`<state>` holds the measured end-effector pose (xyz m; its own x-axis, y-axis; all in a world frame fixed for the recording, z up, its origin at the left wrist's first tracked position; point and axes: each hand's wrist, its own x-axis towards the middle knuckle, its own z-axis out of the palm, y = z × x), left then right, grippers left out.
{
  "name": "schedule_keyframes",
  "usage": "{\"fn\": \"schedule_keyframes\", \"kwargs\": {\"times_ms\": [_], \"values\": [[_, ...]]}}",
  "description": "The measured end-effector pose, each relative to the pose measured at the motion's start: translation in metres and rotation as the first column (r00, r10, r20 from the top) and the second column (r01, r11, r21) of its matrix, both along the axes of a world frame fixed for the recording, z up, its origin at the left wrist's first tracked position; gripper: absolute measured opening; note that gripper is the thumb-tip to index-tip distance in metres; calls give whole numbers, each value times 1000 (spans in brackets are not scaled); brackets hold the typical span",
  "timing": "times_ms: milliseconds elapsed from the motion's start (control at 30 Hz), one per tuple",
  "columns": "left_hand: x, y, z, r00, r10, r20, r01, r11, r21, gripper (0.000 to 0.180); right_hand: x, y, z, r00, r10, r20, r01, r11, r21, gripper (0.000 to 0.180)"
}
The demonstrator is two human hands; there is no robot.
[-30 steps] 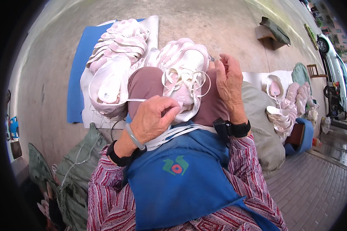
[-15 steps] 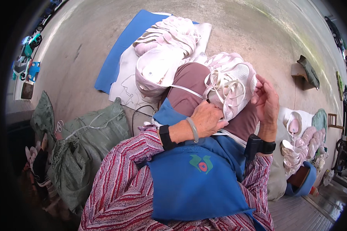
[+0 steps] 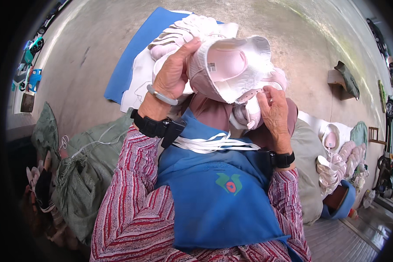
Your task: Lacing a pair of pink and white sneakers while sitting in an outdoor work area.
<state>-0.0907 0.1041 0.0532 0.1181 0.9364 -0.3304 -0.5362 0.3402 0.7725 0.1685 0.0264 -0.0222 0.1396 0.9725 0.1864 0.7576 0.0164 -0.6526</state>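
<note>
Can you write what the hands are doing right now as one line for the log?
left hand: grip on pink-and-white shoe | right hand: fingers on shoe's underside | lap: white laces on blue apron

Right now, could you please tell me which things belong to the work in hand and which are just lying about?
In hand:
- pink and white shoe, in left hand
- right hand at its underside
- white laces on lap

Lying about:
- shoe pile
- blue mat
- green sack

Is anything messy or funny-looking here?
Nothing looks broken or spilled. The left hand holds a pink shoe tipped open end up, so you see inside it. The right hand touches another shoe below. White laces lie loose across the blue apron.
</note>
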Motion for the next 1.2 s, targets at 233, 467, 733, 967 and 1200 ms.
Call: {"fn": "schedule_keyframes", "kwargs": {"times_ms": [233,467,733,967,1200], "values": [[-146,32,-145,976,-42,211,78,984,-161,49,2,1,5,999,23,28,-21,999,-38,32],[-120,8,-139,669,362,-649,-238,932,275,48,-24,-11,37,975,100,200,-112,993,48,35],[-123,-54,-159,-158,137,-978,528,848,33,37,-22,-39,14,973,103,206,-124,988,93,27],[-1,-31,-44,297,147,-943,695,645,319,31,-25,-57,16,994,25,110,-32,997,66,71],[76,-35,-49,39,434,-900,937,297,184,32,-5,-73,21,999,11,-48,-15,996,-88,90]]}}
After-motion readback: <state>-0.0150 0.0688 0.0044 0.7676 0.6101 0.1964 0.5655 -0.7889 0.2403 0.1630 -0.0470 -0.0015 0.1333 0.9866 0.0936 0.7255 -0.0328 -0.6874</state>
